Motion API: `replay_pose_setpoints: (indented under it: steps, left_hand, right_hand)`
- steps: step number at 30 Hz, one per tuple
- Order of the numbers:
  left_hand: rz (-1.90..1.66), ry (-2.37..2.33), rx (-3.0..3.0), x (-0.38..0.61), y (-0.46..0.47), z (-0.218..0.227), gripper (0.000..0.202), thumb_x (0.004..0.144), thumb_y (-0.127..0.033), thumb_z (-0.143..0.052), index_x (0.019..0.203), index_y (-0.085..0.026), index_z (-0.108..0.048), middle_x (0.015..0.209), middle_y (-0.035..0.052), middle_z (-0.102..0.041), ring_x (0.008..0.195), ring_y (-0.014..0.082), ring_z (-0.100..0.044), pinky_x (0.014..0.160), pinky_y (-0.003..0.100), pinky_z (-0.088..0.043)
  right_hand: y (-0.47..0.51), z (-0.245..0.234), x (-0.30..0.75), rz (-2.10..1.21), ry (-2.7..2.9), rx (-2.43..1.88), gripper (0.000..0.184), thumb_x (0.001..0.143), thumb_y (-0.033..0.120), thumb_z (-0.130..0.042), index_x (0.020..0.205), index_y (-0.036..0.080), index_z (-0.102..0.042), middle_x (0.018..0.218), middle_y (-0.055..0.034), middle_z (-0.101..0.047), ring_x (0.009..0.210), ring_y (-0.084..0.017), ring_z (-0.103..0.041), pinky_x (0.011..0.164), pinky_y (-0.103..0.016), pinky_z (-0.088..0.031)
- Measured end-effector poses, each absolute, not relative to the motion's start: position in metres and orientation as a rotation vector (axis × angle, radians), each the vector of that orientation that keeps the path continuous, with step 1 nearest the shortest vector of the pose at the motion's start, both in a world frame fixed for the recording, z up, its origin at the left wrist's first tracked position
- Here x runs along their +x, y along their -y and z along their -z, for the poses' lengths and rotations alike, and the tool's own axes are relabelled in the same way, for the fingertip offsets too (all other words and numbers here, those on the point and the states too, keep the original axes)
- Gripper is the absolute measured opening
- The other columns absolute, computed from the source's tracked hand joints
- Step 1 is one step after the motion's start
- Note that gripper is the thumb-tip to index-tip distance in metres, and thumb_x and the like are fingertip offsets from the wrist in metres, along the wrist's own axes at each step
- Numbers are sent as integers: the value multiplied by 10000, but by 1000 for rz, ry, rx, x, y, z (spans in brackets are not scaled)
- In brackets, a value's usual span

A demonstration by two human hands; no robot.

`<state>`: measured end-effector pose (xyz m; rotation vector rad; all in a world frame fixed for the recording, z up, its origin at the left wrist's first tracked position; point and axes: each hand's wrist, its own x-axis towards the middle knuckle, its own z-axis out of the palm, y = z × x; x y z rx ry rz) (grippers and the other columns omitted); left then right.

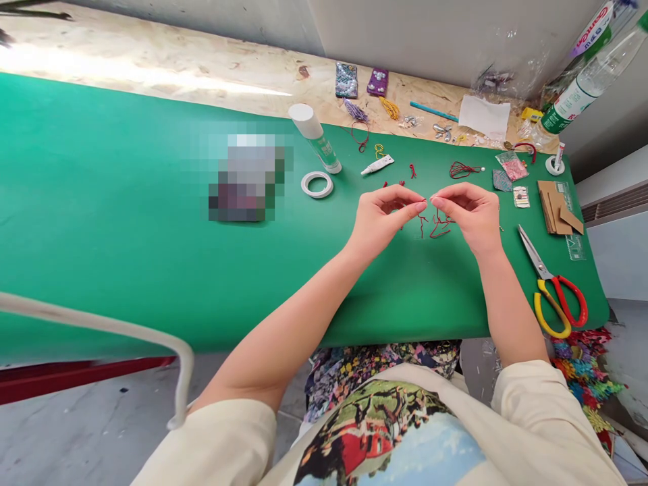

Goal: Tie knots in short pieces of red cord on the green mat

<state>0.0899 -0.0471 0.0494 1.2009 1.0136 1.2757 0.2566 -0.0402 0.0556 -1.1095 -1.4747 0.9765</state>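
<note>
My left hand (387, 212) and my right hand (468, 212) meet fingertip to fingertip above the green table mat (152, 283). Each is closed in a pinch on dark red cord (439, 226), whose loose ends dangle below the fingers. Where the cord runs between the two pinches is too small to make out. Further pieces of red cord lie partly hidden behind my hands. Beyond my right hand rests a loose bundle of red cord (463, 170), and a small red knot (412, 171) lies past my left hand.
Scissors (551, 283) with red and yellow handles lie at the right. Brown cards (554, 209) and small bead packets (514, 167) sit behind them. Left of my hands are a tape roll (317, 185), a glue stick (316, 138) and a small white tube (377, 165). Bottles (582, 94) stand back right.
</note>
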Motion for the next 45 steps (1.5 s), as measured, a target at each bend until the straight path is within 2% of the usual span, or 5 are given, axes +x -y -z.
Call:
replay_pose_setpoints:
  steps: [4,11,21,32,45]
  left_hand:
    - [-1249,-1005,1185,91,47,-48,304,592,-453,-880,675,-194,-744,660,12,-694,621,125,-586,648,279,-484]
    - [-1203,-1054,1161,91,49,-48,348,565,-493,-877,676,-190,-746,676,25,-708,653,150,-613,658,291,-496]
    - [-1184,-1080,1195,91,46,-46,360,585,-521,-854,670,-188,-747,641,27,-697,627,153,-604,641,297,-487]
    - [-1170,-1067,1194,90,47,-45,290,605,-445,-855,680,-181,-760,661,25,-707,634,142,-594,658,294,-476]
    - [-1208,-1081,1308,89,46,-45,272,641,-434,-842,675,-180,-750,671,27,-712,633,141,-597,662,289,-483]
  right_hand:
    - [43,-56,253,-976,1485,-1044,286,714,500,-805,720,227,-719,795,-14,-729,784,-177,-691,727,-341,-581]
    - [44,-50,251,-996,1395,-1140,417,705,420,-823,1074,257,-718,845,-3,-762,782,-176,-712,767,-353,-596]
    - [45,-50,250,-964,1386,-1164,398,729,412,-809,1083,250,-725,884,-7,-784,854,-224,-744,843,-414,-612]
    - [45,-50,249,-967,1421,-1161,254,726,391,-806,903,226,-730,830,-10,-775,826,-206,-750,787,-361,-592]
    - [46,-54,249,-894,1536,-1127,243,768,402,-757,919,222,-694,862,-18,-744,804,-172,-710,733,-315,-547]
